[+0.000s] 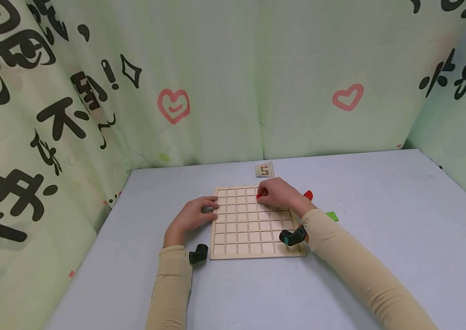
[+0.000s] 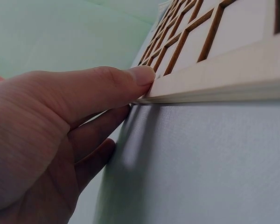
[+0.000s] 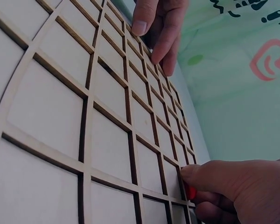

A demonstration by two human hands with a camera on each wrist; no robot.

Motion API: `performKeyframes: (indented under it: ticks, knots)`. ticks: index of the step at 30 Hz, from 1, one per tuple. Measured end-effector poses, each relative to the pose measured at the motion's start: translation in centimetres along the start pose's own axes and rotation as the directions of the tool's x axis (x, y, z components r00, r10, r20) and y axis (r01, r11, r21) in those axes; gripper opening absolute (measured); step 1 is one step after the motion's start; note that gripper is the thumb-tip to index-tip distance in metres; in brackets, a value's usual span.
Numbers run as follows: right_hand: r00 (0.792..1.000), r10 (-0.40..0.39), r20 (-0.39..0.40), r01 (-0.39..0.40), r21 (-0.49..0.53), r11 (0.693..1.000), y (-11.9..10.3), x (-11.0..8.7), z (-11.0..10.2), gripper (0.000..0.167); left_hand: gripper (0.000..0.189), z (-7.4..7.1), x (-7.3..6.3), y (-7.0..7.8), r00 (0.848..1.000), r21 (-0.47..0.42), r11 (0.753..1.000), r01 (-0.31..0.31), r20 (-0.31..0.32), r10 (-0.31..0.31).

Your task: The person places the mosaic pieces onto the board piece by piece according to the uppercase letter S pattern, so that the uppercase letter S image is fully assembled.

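Observation:
A light wooden grid board (image 1: 231, 238) lies flat on the table, its cells divided by raised strips. My right hand (image 1: 277, 192) is over the board's far part and pinches a small red piece (image 3: 190, 192) between thumb and fingers, right at the grid in the right wrist view. Most of that piece is hidden by the fingers. At the left edge of the board rests my left hand (image 1: 193, 214), its thumb (image 2: 142, 74) on the rim and its other fingers fairly straight along the side.
Beyond the board's far edge lies a small card with a grid pattern (image 1: 264, 170). To the right, partly behind the right forearm, are another red piece (image 1: 308, 195) and a green piece (image 1: 332, 216). A pale green curtain (image 1: 224, 82) hangs around the white table (image 1: 381, 206).

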State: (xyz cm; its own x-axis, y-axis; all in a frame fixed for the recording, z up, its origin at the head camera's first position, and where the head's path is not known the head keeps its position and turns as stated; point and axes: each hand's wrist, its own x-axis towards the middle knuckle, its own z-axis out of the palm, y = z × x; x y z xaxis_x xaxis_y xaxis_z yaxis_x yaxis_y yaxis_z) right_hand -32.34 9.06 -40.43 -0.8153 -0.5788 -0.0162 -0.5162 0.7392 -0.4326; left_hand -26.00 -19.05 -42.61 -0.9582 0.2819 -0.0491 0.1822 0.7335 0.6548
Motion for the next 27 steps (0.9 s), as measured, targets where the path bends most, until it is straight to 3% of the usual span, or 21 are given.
performKeyframes:
  ticks: [9,14,18,23,27]
  knots:
    - [1.000,-0.005,-0.028,0.006,0.029,1.000,0.1,-0.4,-0.1,0.016,0.032,0.0,-0.1,0.2,1.000,0.000,1.000,0.013,-0.004,-0.013]
    - [0.995,0.067,-0.079,-0.056,0.127,0.990,1.4,-1.9,-0.7,0.027,0.032,0.2,0.0,0.3,1.000,-0.003,1.000,0.012,-0.002,-0.012]
    - [0.977,0.166,-0.132,-0.139,0.195,0.971,3.0,-4.0,-1.6,0.032,0.032,0.2,0.0,0.3,1.000,-0.001,1.000,0.016,0.005,-0.016]
    - [0.938,0.293,-0.185,-0.243,0.254,0.936,4.6,-6.9,-3.0,0.037,0.032,0.1,-0.1,0.3,1.000,0.001,1.000,0.010,0.000,-0.010]
    - [0.926,0.331,-0.180,-0.282,0.251,0.926,5.7,-8.7,-3.6,0.040,0.031,0.0,-0.1,0.3,1.000,-0.004,1.000,0.005,-0.004,-0.005]
